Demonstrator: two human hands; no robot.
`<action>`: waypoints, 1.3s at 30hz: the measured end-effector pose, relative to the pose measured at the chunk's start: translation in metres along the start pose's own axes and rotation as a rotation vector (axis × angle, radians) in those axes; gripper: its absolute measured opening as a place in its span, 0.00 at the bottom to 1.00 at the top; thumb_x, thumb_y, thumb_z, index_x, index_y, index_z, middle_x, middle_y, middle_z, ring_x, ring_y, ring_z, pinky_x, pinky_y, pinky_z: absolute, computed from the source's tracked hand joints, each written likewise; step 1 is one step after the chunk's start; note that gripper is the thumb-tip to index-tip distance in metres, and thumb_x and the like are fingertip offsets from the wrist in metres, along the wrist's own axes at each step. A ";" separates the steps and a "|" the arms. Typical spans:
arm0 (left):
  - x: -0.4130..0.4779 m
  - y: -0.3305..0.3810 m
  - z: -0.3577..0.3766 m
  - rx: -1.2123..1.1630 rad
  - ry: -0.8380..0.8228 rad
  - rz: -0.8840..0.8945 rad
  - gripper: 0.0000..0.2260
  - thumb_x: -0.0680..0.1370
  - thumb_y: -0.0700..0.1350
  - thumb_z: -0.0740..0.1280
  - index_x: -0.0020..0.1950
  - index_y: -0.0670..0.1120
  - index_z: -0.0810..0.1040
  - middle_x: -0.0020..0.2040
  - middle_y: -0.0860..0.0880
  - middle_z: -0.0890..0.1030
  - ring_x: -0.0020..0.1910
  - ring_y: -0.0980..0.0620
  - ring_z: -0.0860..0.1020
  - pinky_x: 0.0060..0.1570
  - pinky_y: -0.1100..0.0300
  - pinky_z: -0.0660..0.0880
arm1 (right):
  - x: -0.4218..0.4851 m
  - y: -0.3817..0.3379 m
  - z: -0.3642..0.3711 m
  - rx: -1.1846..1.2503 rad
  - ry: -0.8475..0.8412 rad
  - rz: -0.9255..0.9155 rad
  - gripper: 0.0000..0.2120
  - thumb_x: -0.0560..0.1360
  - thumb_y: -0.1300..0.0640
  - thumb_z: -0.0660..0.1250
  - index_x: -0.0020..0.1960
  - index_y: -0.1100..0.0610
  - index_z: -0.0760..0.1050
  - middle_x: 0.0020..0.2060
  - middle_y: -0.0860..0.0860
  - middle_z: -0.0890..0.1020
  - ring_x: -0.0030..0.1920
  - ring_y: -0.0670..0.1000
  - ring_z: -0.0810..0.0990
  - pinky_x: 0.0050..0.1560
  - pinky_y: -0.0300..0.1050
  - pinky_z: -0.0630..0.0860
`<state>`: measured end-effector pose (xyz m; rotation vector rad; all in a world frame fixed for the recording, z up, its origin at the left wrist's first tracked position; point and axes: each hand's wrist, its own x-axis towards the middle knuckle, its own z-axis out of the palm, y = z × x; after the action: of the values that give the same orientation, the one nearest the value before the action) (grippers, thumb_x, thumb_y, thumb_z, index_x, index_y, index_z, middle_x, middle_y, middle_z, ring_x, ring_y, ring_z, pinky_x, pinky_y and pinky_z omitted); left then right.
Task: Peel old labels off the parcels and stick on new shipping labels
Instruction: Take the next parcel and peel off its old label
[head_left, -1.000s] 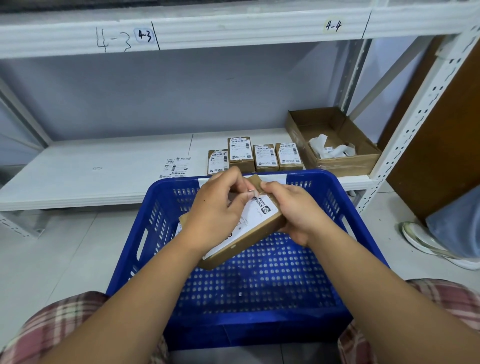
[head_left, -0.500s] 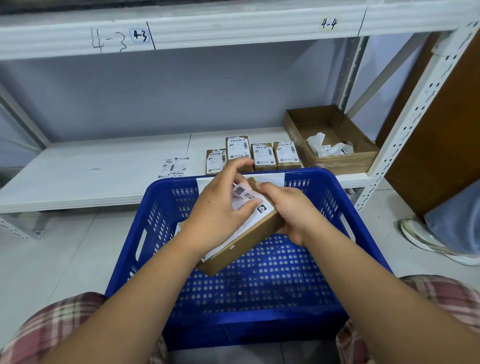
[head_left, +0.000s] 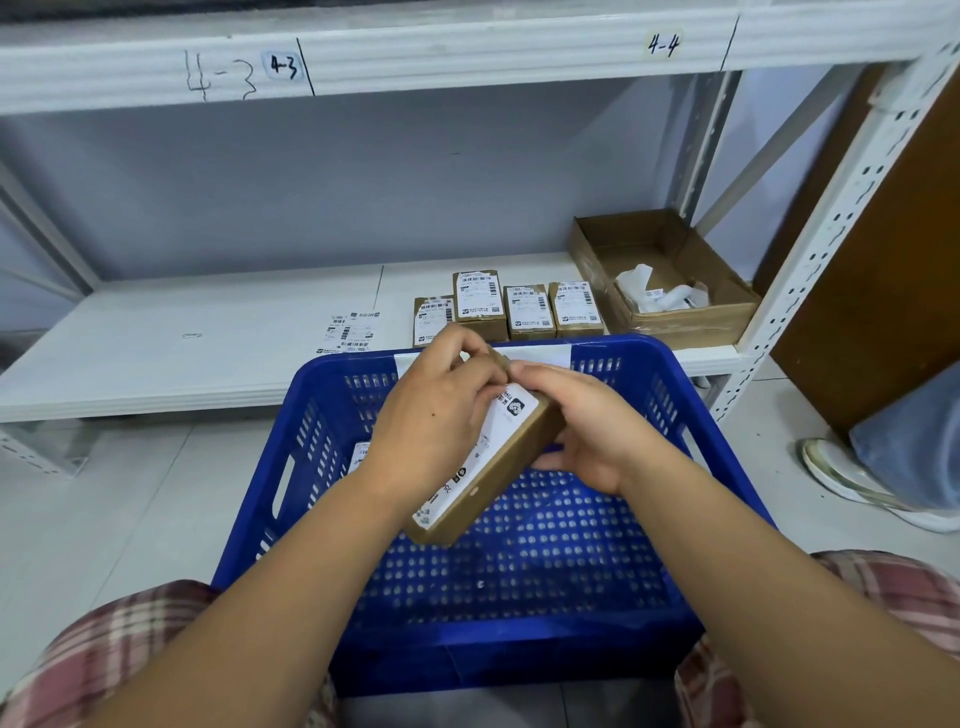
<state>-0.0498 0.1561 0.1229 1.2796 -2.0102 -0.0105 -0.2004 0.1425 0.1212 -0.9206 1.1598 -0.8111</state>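
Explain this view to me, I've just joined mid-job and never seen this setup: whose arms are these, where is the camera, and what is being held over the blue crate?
There is no machine here. A person works with bare hands, and the single camera sits on their head, looking forward and down, so the arms reaching in from the bottom are their own. The left hand and right hand both grip a small cardboard parcel above a blue plastic crate. The left fingers curl over the far end of its white label; I cannot tell whether they are peeling or pressing. On the white shelf behind stand four labelled parcels, with loose label sheets to their left. An open cardboard box on the right holds paper scraps.
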 end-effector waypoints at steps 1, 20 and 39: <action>0.000 0.000 -0.001 0.009 0.006 0.025 0.08 0.76 0.45 0.64 0.45 0.42 0.81 0.48 0.51 0.75 0.43 0.52 0.75 0.36 0.50 0.77 | -0.001 0.000 0.000 0.027 -0.022 -0.002 0.12 0.77 0.49 0.67 0.56 0.53 0.82 0.49 0.56 0.83 0.54 0.55 0.81 0.51 0.54 0.79; -0.001 0.003 -0.002 0.032 -0.031 0.172 0.12 0.76 0.47 0.57 0.43 0.41 0.75 0.47 0.48 0.84 0.44 0.46 0.81 0.35 0.50 0.79 | 0.002 -0.011 -0.010 0.070 0.051 -0.010 0.11 0.76 0.53 0.69 0.51 0.59 0.80 0.44 0.57 0.82 0.46 0.54 0.82 0.38 0.47 0.81; -0.011 0.013 -0.009 -0.315 -0.037 0.003 0.03 0.79 0.50 0.57 0.46 0.54 0.68 0.47 0.56 0.80 0.47 0.59 0.77 0.44 0.62 0.73 | 0.005 -0.013 -0.019 0.095 -0.014 0.023 0.16 0.76 0.51 0.68 0.59 0.58 0.79 0.45 0.56 0.82 0.46 0.54 0.82 0.34 0.44 0.80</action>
<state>-0.0522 0.1741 0.1279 1.0817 -1.9487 -0.3383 -0.2191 0.1297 0.1286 -0.8320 1.1081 -0.8331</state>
